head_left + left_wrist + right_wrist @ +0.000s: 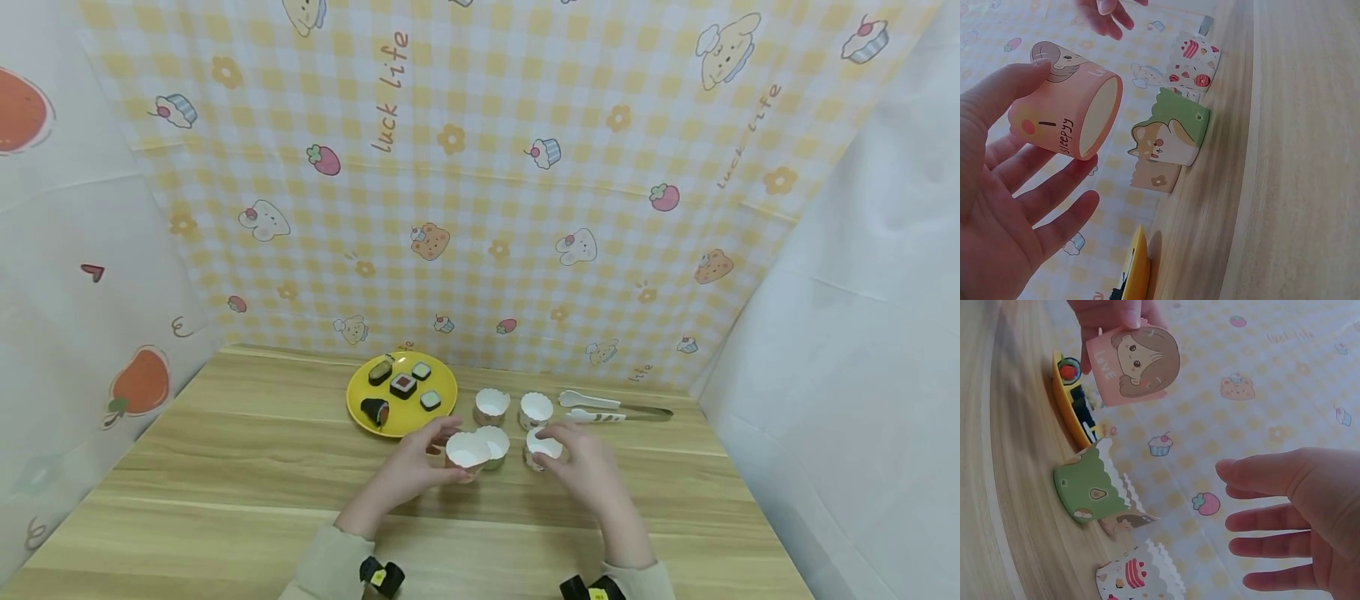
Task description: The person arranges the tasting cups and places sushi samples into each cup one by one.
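Note:
My left hand grips a pink paper baking cup between thumb and fingers, tilted and off the table. A girl's face and lettering are printed on it. Just to its right, a green baking cup with a dog and avocado print stands on the table. My right hand hovers over a white baking cup printed with cakes; in the right wrist view its fingers are extended, apart from the cups, and hold nothing. Behind stand a brown baking cup and another white one.
A yellow plate bearing several toy sushi pieces lies at the back left. Two utensils with white ends, one of them a spoon, lie at the back right. A checked cloth hangs behind the wooden table.

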